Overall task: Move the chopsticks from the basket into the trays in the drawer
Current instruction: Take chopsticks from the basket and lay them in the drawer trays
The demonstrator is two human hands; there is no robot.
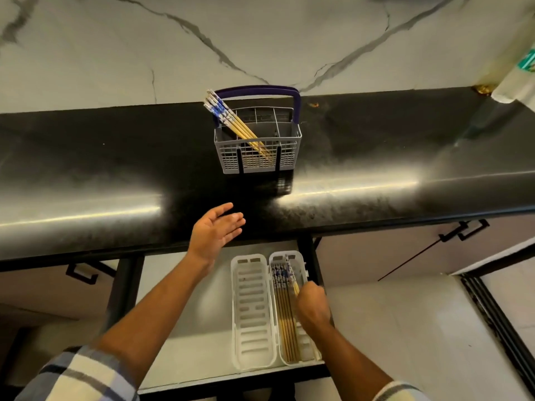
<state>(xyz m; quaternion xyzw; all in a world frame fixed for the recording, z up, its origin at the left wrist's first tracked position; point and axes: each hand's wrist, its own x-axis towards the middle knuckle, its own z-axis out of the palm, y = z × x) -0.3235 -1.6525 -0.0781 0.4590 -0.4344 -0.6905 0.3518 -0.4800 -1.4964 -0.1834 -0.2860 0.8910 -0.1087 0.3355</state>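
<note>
The right hand [312, 306] is seen low over the open drawer [185, 337], its fingers curled around the chopsticks in the right tray [285, 299], which are gripped near their middle. These chopsticks are laid lengthwise, blue-and-white patterned ends toward the counter and plain yellow ends toward the person. The right tray [302, 263] is a white slotted plastic one, and a matching left tray [251, 311] is set just beside it, the 2 touching along their long sides; no chopsticks are seen in the left tray. Both trays are placed at the right end of the white drawer floor. The left hand [215, 231] is held above the front edge of the black countertop [86, 169], palm turned inward, fingers straight and relaxed, with nothing held. Checked sleeves are visible at both forearms along the bottom edge. Further out, the grey wire-grid basket [257, 151] with a dark purple handle is stood on the countertop, well apart from both hands. A bundle of chopsticks in the basket [231, 118] is leaned to the left in its left compartment, patterned ends up. A white marble-veined wall [260, 39] is seen behind the counter.
</note>
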